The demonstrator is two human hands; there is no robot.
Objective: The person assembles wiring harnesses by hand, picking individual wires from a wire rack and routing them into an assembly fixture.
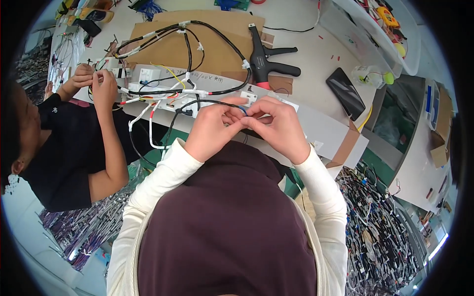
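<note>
Blue wire at the meeting fingertips, black cable trailing off to the left

The white table (308,56) spreads beyond the grip and to both sides of it. On it, a brown cardboard sheet (222,59) lies beyond and to the left of the grip, and a looped black harness (232,90) arches over that sheet, its nearest stretch just beyond the hands. A black clamp (259,61) rests beyond the grip, slightly to its right

The left hand (210,126) and right hand (279,126) face each other, thumbs and fingers brought together at one spot. Both appear to be pinching, though the curled fingers hide exactly which hand bears the hold

A thin black cable (205,101) reaches that spot from the left, passing along the far side of the left hand before bending back toward the body farther left. The left hand is thus clearly nearer its length. A white block (248,97) sits just beyond the fingertips

Smallest is the blue wire (243,110), right at the pinch, between the two hands and about equally near each. Its short visible part seems to slant from far left to near right; that slant against the fingertips looks like the deciding relation, but its end is hidden
</note>
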